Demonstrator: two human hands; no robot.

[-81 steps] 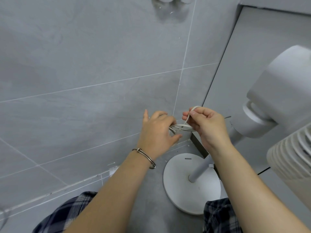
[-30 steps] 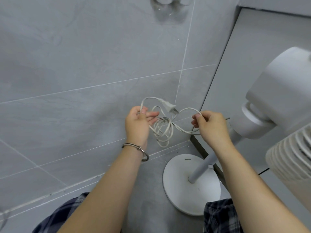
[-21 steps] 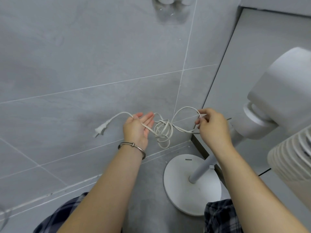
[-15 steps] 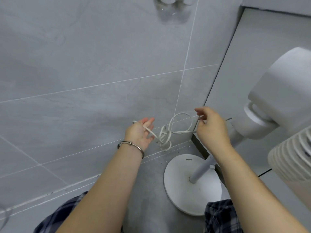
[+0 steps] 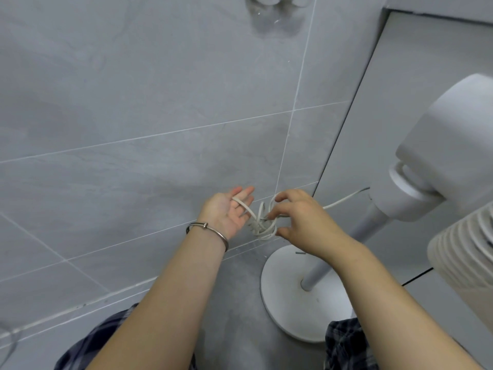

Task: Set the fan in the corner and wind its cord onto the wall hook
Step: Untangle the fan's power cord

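Note:
The white fan stands in the corner at the right, with its round base (image 5: 290,311) on the floor, a slanted pole (image 5: 344,252) and the motor head (image 5: 442,145). Its white cord (image 5: 344,200) runs from the head to a small tangle of loops (image 5: 262,228) between my hands. My left hand (image 5: 229,212) is palm up with straight fingers, and one strand lies across them. My right hand (image 5: 301,222) has its fingers curled into the tangle and around a loop. The plug is hidden. A white wall hook (image 5: 277,0) shows at the top edge.
Grey tiled wall (image 5: 133,102) fills the left and centre, meeting a plain grey panel (image 5: 373,102) at the corner. The fan's ribbed grille (image 5: 466,252) juts in at the right. Plaid trouser knees (image 5: 346,343) flank the base on the grey floor.
My left hand has opened and the plug end has dropped out of sight. The loose loops have drawn into a small tangle. My right hand has moved left onto it.

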